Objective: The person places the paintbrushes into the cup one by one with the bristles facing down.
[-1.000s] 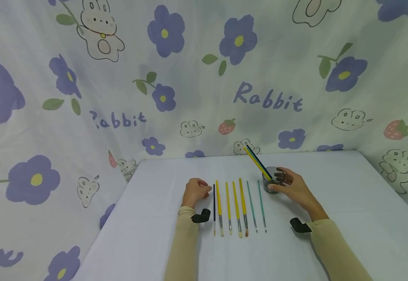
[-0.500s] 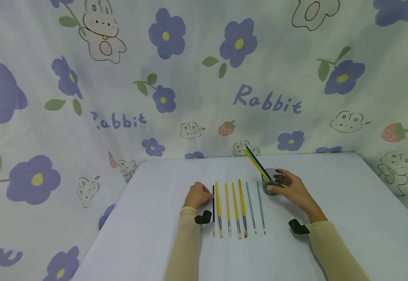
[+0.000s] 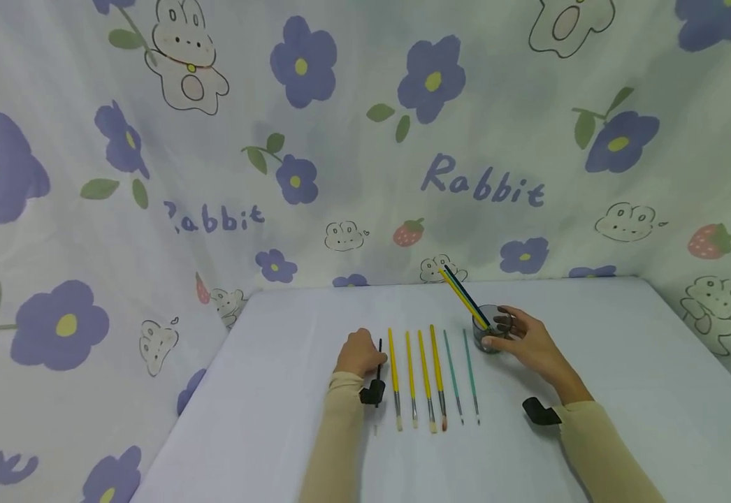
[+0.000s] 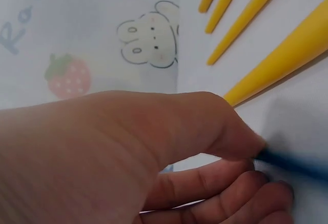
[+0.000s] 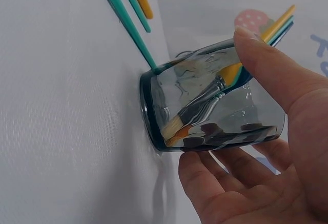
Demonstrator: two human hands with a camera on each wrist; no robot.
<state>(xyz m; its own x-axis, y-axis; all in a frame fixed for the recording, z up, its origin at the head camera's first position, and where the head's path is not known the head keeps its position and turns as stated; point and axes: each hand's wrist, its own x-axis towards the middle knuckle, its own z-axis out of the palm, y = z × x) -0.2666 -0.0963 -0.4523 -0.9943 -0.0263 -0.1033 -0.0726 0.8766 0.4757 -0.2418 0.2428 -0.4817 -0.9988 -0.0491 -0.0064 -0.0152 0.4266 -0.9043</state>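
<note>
Left hand: thumb and fingertips pinch the dark brush near its handle end, left of the row. Slim, round, smooth shaft, blurred in my wrist view; whether its bristles touch the desk I cannot tell.

Four yellow brushes: laid side by side at mid-desk, handle ends toward the far edge. Glossy tapered handles, metal collars, mostly pale bristles; the rightmost has reddish-brown ones.

Two green brushes: thinner, ending the row at the right; bristles too small for me to describe.

Glass: right of the row, toward the far edge, apparently standing on the desk. Smoky, see-through, rounded wall, thick base. It holds a bundle of brushes, bristles down, leaning left; I make out yellow, green and dark blue handles.

Right hand: thumb on one side of the glass, fingers spread apart round the other, gripping it.

Step in hand, as I judge it: picking the dark brush out of the row while the glass is held steady. The next move, I think, calls for a firm pinch and a lift clear of the nearest yellow handle; the thin shaft could roll between my fingertips.
</note>
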